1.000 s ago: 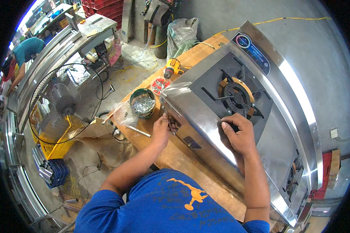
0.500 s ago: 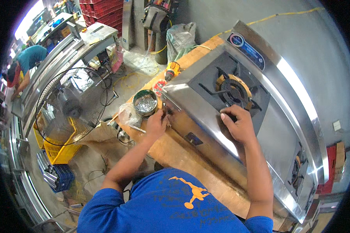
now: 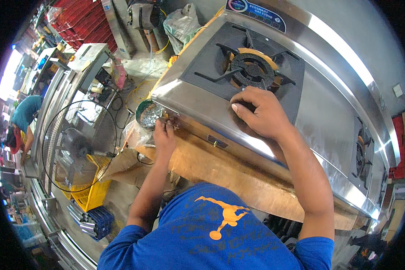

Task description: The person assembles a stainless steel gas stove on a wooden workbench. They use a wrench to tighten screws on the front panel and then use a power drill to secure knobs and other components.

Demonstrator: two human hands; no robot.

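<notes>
1. Head view, the only one on my feed: the stainless stove lies along the wooden worktop, filling the middle and right.
2. Here I count as done the near burner, seated in its dark panel with black pan supports around it, and the far burner, also in place by the look of it.
3. On the front face I see a dark plate with a short brass stub and no knob over it, so I judge the front unfinished. How much is left inside, I can't tell.
4. My left hand has its fingers bent at the stove's front left corner, just beside a green tub of small metal pieces. Whether it pinches one is too small to tell.
5. My right hand is curled over the stove's top, near the burner's front; its grip is hidden from me.
</notes>
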